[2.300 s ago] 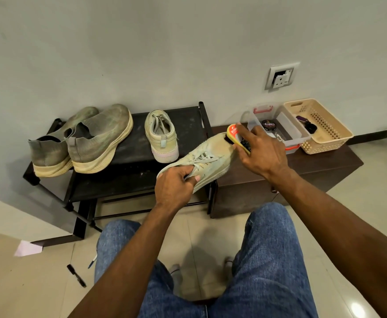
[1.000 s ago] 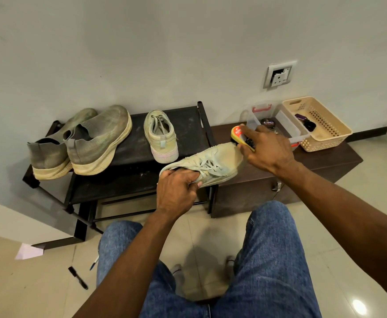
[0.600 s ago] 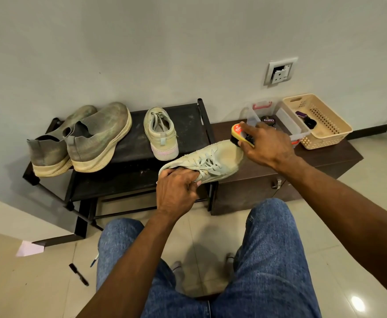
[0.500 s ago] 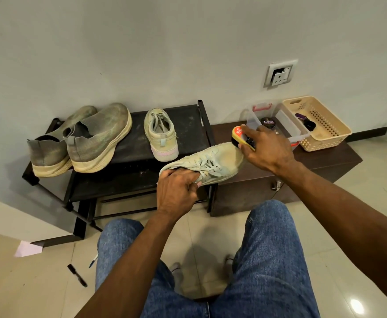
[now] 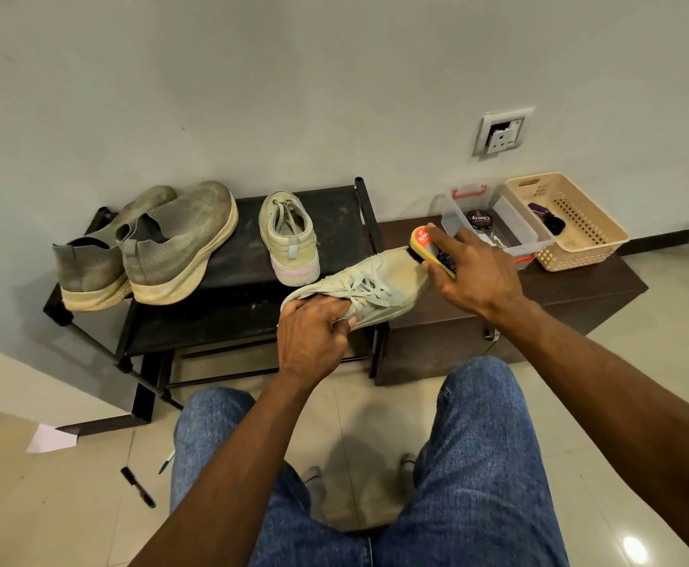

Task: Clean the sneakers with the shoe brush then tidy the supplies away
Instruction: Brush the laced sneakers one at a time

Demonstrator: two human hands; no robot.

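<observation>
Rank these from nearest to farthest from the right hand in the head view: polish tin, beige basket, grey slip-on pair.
From the right hand:
1. Polish tin, just beyond it in the clear box.
2. Beige basket, farther right.
3. Grey slip-on pair, far left on the rack.

One head-worn wide-angle view looks forward and steeply down from a seated person, close over the knees (image 5: 477,464) and forearms. It faces the wall (image 5: 293,75), taking in the shoe rack (image 5: 334,214) and floor (image 5: 28,505) below.

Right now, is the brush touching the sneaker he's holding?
Touching. The head view shows the shoe brush pressed against the toe of the held sneaker, no gap.
</observation>
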